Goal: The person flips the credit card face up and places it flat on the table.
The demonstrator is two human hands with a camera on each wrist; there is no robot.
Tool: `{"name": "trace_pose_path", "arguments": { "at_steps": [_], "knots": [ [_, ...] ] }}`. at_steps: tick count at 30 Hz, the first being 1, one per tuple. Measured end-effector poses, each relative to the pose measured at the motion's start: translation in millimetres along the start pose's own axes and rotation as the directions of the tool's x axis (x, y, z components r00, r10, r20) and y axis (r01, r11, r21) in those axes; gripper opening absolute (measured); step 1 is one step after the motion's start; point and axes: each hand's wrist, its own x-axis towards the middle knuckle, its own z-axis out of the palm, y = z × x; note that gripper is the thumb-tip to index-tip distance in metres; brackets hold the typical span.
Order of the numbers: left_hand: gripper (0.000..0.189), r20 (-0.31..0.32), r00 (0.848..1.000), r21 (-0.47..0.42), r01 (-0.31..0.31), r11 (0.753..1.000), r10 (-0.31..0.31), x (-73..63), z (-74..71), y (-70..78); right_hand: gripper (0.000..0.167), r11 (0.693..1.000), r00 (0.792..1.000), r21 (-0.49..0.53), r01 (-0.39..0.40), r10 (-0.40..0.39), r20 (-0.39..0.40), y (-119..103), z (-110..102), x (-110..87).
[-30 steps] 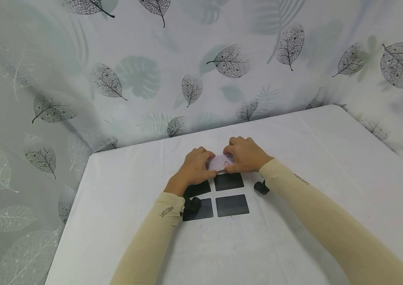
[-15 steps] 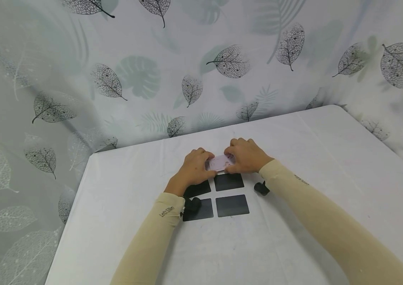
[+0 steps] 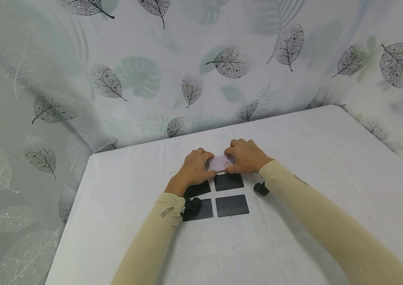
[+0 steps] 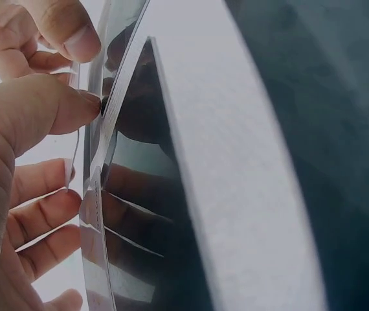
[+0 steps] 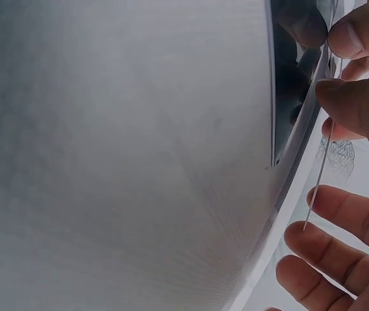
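A pale pink-and-white printed card (image 3: 220, 162) is held level between my two hands in the head view. My left hand (image 3: 193, 168) pinches its left end, thumb on the near side. At the other end my right hand (image 3: 246, 156) pinches it the same way. In the right wrist view the card's edge (image 5: 318, 175) appears as a thin line by the fingers. Just nearer to me lie glossy black cards in two rows, among them an upper right one (image 3: 229, 182) and a lower right one (image 3: 232, 206). My left hand and wrist partly cover the left ones.
A white cloth covers the table (image 3: 294, 237). Behind it hangs a leaf-print curtain (image 3: 144, 107), which also runs along both sides. Small black wrist cameras stick out below my left wrist (image 3: 193, 204) and right wrist (image 3: 261, 189), the left one over a black card.
Both hands stay almost in place on the printed card. Its face shows a little more clearly, and the right hand has shifted very slightly toward me. The black cards have not moved.
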Motion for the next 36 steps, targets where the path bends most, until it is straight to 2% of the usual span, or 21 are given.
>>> {"name": "trace_pose_path", "arguments": {
  "at_steps": [13, 24, 30, 36],
  "knots": [
    [0.060, -0.006, 1.000, 0.001, 0.013, 1.000, -0.013, -5.2, -1.3, -0.5, 0.062, 1.000, 1.000, -0.014, -0.011, 0.012, 0.011, -4.6, -1.3, -0.5],
    [0.078, 0.003, 0.999, -0.016, 0.036, 0.999, -0.036, -15.7, -5.8, -0.1, 0.066, 1.000, 1.000, 0.013, 0.004, -0.004, 0.012, -10.2, -3.6, -2.9],
    [0.083, 0.017, 0.998, -0.025, 0.058, 0.998, -0.058, -29.9, -12.5, -5.7, 0.068, 0.999, 0.999, 0.014, 0.040, -0.040, 0.020, -18.0, -2.7, -3.7],
    [0.083, 0.025, 0.997, -0.013, 0.071, 0.997, -0.071, -48.3, -21.7, -12.8, 0.068, 0.999, 0.998, 0.018, 0.044, -0.044, 0.039, -24.5, -2.6, -5.0]
  ]
}}
